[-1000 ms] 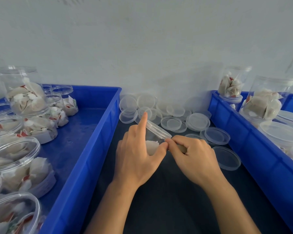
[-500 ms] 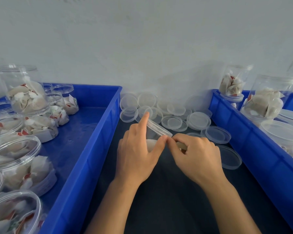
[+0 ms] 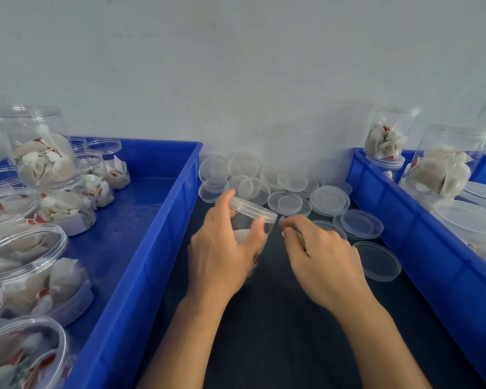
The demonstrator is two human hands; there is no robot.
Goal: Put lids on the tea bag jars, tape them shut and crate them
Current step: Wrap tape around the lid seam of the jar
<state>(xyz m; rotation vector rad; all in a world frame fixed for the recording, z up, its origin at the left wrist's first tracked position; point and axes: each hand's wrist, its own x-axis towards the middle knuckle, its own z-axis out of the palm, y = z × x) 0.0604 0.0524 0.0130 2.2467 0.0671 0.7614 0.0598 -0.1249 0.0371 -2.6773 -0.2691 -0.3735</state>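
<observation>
Two bare forearms enter from the bottom edge of the view. No sleeves show on either; both arms are uncovered from the frame edge up to the wrists. No watch, bracelet or band at either wrist.

Left hand (image 3: 222, 256): bare, no glove, no ring on the fingers that show. Nails short, trimmed close to the fingertip, unpainted. Knuckle ridges and tendons show faintly on the back.

Right hand (image 3: 320, 256): bare likewise, no glove, no ring seen. Back of the hand faces the camera; fingertips mostly hidden, so its nails cannot be judged.

No marks, plasters or tape visible on hands or forearms.
</observation>
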